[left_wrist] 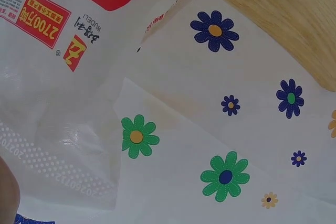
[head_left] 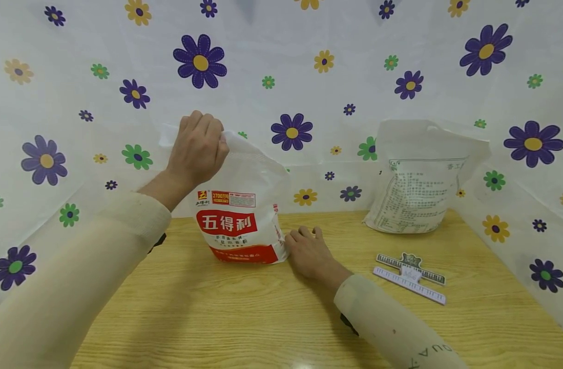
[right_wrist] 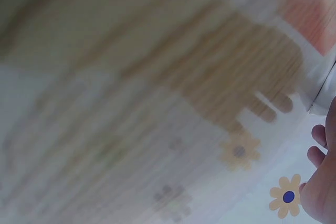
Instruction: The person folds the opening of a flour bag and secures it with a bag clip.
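By the left hand (head_left: pixel 199 148), the top of a red-and-white bag (head_left: pixel 244 202) is gripped, fingertips hidden; by the right hand (head_left: pixel 309 253), its lower right corner is touched, though whether it is pinched cannot be told. The bag is held near the far edge of the bench (head_left: pixel 244 318), whose left edge is covered by a sleeve (head_left: pixel 87 271). The right wrist view is mostly blurred.

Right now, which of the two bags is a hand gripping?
The red-printed bag: the left hand grips its top. The other bag, with green print, stands apart at right, untouched.
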`<move>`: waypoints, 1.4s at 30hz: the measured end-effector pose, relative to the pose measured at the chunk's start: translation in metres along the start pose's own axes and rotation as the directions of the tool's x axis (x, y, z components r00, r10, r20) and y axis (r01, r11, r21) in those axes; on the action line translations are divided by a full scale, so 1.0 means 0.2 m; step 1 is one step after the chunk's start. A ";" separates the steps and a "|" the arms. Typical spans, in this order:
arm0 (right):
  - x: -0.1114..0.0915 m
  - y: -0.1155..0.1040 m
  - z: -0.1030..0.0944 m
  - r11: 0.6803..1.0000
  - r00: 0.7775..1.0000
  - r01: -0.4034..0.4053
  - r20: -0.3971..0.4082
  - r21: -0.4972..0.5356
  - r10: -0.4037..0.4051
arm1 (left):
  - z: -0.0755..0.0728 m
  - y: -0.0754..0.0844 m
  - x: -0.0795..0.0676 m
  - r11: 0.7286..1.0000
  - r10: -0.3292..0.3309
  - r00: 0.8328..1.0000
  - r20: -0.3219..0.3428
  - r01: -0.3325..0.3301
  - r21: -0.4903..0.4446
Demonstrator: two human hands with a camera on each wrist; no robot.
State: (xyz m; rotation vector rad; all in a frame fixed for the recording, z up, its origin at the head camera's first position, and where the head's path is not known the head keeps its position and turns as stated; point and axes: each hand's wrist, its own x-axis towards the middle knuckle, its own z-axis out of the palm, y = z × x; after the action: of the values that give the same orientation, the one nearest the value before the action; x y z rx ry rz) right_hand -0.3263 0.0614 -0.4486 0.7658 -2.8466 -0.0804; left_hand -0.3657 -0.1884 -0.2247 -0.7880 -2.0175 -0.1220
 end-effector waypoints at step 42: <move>-0.08 0.10 0.00 0.999 1.000 0.007 -0.008 0.040 -0.006 | 0.01 0.10 0.04 0.997 0.080 0.997 -0.011 -0.080 -0.004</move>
State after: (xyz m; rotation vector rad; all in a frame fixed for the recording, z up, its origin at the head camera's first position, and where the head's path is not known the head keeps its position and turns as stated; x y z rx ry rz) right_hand -0.3229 0.0869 -0.4484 0.7815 -2.8468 -0.0220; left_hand -0.3581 -0.1679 -0.2247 -0.8676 -1.9731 -0.0846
